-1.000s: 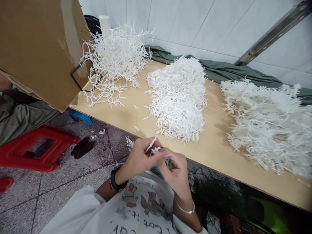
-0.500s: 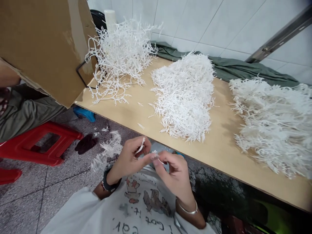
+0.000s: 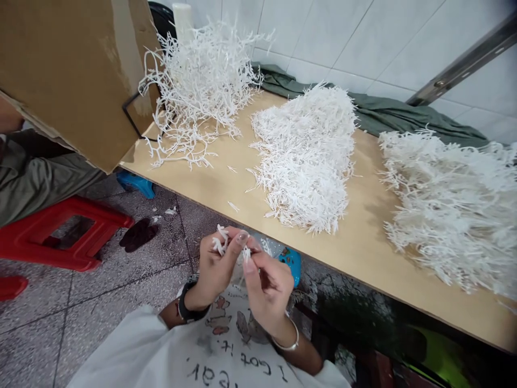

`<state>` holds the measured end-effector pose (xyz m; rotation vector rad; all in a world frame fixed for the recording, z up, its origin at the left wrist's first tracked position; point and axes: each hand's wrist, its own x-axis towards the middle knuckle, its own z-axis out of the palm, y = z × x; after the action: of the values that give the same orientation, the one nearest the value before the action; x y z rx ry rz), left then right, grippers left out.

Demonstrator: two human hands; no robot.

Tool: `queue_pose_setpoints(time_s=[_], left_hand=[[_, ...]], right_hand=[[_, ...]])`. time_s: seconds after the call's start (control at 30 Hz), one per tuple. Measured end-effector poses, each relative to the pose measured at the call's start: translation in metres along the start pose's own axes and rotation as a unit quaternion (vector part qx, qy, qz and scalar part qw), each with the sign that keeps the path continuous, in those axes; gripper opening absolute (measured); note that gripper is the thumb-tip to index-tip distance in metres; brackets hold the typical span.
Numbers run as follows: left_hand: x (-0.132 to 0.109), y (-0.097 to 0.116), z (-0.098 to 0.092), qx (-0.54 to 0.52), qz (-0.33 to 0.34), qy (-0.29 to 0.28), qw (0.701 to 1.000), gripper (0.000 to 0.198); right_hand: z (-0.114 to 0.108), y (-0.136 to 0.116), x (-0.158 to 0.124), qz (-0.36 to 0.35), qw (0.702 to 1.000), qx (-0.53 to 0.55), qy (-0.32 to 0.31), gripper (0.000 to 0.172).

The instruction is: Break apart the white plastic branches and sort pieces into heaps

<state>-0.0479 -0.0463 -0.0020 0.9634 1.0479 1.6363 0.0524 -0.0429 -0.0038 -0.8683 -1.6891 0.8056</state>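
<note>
My left hand (image 3: 216,264) is closed on a small white plastic sprig (image 3: 221,243), held in front of my chest below the table's front edge. My right hand (image 3: 269,288) meets it, with thumb and fingertips pinching a thin white piece (image 3: 245,253) of the same sprig. A black watch is on my left wrist and a silver bangle on my right. On the wooden table (image 3: 359,237) lie three white heaps: loose branched stems (image 3: 202,81) at the far left, a dense pile of short pieces (image 3: 309,156) in the middle, and a wide pile (image 3: 452,205) at the right.
A brown cardboard sheet (image 3: 68,70) leans at the table's left end. A red plastic stool (image 3: 60,237) stands on the speckled floor, beside another person's green-clad leg (image 3: 40,178). A green cloth (image 3: 379,116) runs along the tiled wall. A blue object (image 3: 291,261) sits under my hands.
My hands have drawn closer together and turned; the left now clutches the sprig in its fingers. The loose white sprigs seen falling by my left wrist are gone from view.
</note>
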Motion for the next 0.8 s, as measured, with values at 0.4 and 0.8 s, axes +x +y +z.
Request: queue_pose_setpoints(time_s=[0.4, 0.8], left_hand=[[0.032, 0.012, -0.034, -0.07, -0.056, 0.052, 0.995, 0.02], [0.032, -0.022, -0.072, 0.086, -0.098, 0.078, 0.988, 0.047]], right_hand=[[-0.022, 0.018, 0.017, -0.041, 0.982, -0.008, 0.185, 0.02], [-0.104, 0.061, 0.104, -0.009, 0.848, -0.523, 0.09, 0.04]])
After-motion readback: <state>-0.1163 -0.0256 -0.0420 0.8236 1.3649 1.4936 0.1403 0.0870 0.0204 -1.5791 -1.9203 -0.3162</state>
